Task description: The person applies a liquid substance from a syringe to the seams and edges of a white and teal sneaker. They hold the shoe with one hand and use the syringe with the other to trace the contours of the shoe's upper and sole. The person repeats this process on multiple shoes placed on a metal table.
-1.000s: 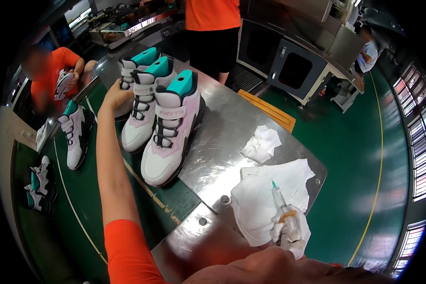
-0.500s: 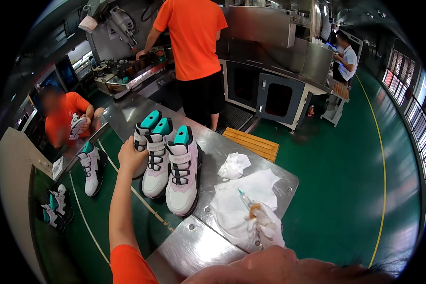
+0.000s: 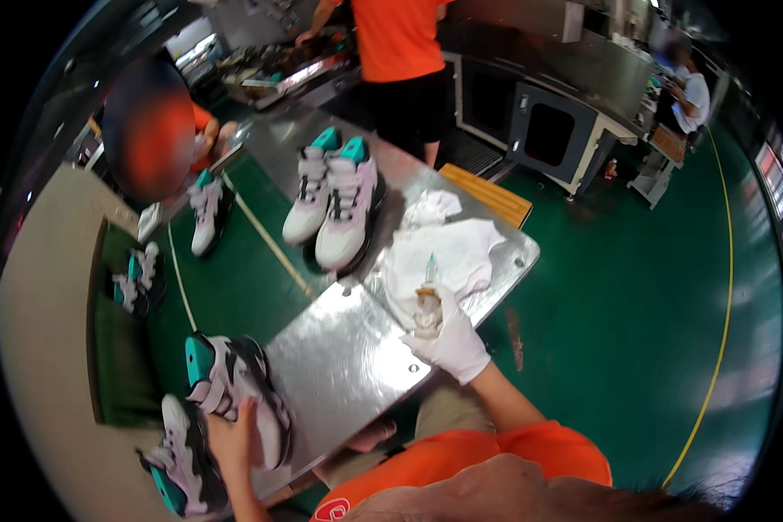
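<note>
A white and pink high-top sneaker with black laces and a teal insert sits low at the left, over the near end of the metal table. My bare left hand is closed on its side. In my white-gloved right hand is a clear syringe with a teal tip and an amber collar, pointing away from me above a white cloth. Two similar sneakers stand side by side on the far part of the table. Another sneaker lies at the lower left, beside the held one.
The metal table has bolts at its corners. A crumpled white cloth lies beyond the syringe. One sneaker stands on the green surface at left, with more shoes farther left. Co-workers in orange and white are nearby.
My left hand has brought a sneaker from the far group back to the near left. Two remain there. My right hand still holds the syringe; the view has shifted.
</note>
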